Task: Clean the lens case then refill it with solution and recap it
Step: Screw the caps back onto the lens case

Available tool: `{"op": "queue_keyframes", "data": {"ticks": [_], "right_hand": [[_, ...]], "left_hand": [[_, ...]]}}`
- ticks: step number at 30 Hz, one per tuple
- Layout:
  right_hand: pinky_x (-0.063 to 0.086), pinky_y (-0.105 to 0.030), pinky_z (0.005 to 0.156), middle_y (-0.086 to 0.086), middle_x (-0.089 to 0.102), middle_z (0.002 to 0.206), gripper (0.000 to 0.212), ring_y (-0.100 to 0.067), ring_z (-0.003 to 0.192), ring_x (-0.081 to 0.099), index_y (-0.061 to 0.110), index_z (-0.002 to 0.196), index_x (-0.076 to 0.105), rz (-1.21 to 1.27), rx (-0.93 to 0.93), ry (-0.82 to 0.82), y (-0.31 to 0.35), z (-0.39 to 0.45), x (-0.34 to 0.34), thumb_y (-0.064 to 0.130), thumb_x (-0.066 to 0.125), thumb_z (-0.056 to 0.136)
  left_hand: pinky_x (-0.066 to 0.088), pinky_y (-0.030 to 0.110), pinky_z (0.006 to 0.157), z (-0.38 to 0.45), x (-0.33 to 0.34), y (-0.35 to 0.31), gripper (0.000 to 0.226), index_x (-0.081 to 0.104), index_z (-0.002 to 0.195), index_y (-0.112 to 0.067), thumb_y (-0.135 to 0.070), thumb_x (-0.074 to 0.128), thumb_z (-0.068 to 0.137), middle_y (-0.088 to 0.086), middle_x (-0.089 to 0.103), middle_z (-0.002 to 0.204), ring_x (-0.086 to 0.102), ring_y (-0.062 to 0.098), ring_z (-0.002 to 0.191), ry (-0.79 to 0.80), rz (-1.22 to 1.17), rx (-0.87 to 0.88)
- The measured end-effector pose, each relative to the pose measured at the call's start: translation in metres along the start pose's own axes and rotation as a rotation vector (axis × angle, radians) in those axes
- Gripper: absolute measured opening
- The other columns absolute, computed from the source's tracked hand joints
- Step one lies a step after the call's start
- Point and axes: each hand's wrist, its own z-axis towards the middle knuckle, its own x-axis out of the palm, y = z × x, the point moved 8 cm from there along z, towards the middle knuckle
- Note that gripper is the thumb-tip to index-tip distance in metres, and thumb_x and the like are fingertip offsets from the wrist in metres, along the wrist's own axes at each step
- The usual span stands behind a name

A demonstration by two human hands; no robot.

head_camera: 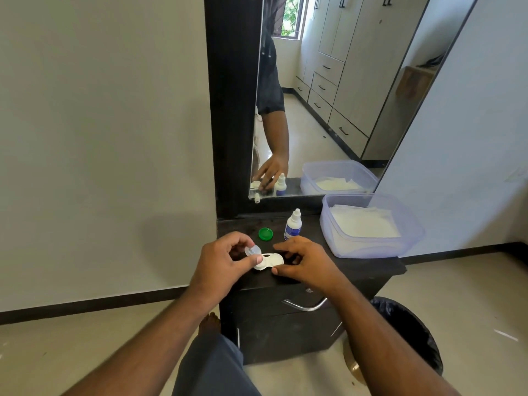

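Observation:
A white two-well lens case [270,261] lies on the dark cabinet top [371,267]. My left hand [225,262] pinches a clear round cap [252,250] just above the case's left well. At the case's right end, my right hand [304,260] has its thumb and fingers on the case. The green cap [265,234] lies loose behind the case. A small white solution bottle [293,224] with a blue label stands upright, capped, just behind my right hand.
A translucent blue tub [371,247] with white tissues inside sits at the right of the cabinet top. A mirror [328,95] rises behind. Below are a drawer handle [305,305] and, on the floor at right, a bin with a black liner [408,324].

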Motion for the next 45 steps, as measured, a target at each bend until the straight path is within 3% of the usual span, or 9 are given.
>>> {"op": "queue_keyframes", "data": {"ticks": [3,7,12,21,37,45], "right_hand": [[0.044,-0.013,0.077,0.015,0.056,0.103,0.040,-0.002,0.093,0.055,0.026,0.116,0.065,-0.004,-0.021,-0.010,0.000,0.002,0.002,0.027,0.075,0.078],[0.046,-0.017,0.079,0.017,0.057,0.098,0.033,-0.003,0.093,0.054,0.028,0.110,0.068,0.001,-0.034,-0.026,0.000,0.002,0.003,0.026,0.076,0.077],[0.047,-0.017,0.081,0.017,0.057,0.100,0.033,-0.002,0.095,0.055,0.028,0.109,0.068,0.008,-0.036,-0.034,-0.002,0.002,0.004,0.026,0.076,0.077],[0.047,-0.016,0.079,0.018,0.059,0.100,0.034,-0.002,0.096,0.055,0.028,0.108,0.069,0.019,-0.014,-0.037,-0.006,0.005,0.006,0.028,0.077,0.075],[0.044,-0.014,0.075,0.015,0.059,0.098,0.032,-0.003,0.092,0.055,0.025,0.107,0.071,0.014,-0.010,-0.062,-0.005,0.003,0.006,0.027,0.076,0.076],[0.043,-0.013,0.076,0.014,0.059,0.100,0.031,-0.002,0.094,0.054,0.024,0.108,0.070,0.005,-0.002,-0.043,-0.004,0.004,0.007,0.026,0.075,0.077]], "left_hand": [[0.052,0.017,0.082,-0.004,0.005,0.005,0.027,0.065,0.093,-0.033,-0.021,0.079,0.073,-0.019,0.067,0.099,0.062,-0.002,0.093,-0.012,-0.041,0.012],[0.045,0.011,0.084,-0.005,0.010,0.011,0.046,0.064,0.116,-0.032,-0.025,0.079,0.074,-0.023,0.062,0.109,0.057,-0.011,0.098,-0.018,-0.046,-0.002],[0.041,0.000,0.081,-0.004,0.015,0.012,0.038,0.070,0.109,-0.027,-0.025,0.080,0.072,-0.023,0.063,0.103,0.054,-0.021,0.093,-0.011,-0.029,0.024],[0.053,0.029,0.082,-0.008,0.019,0.009,0.035,0.075,0.099,-0.015,-0.024,0.084,0.066,-0.001,0.073,0.098,0.064,0.009,0.091,-0.099,0.121,0.147],[0.053,0.030,0.073,-0.012,0.019,0.007,0.027,0.075,0.085,-0.012,-0.026,0.084,0.064,0.001,0.074,0.087,0.064,0.013,0.084,-0.116,0.192,0.158],[0.044,0.029,0.056,-0.010,0.023,0.009,0.027,0.066,0.073,-0.013,-0.033,0.083,0.066,0.000,0.062,0.073,0.053,0.013,0.071,-0.101,0.272,0.145]]}}
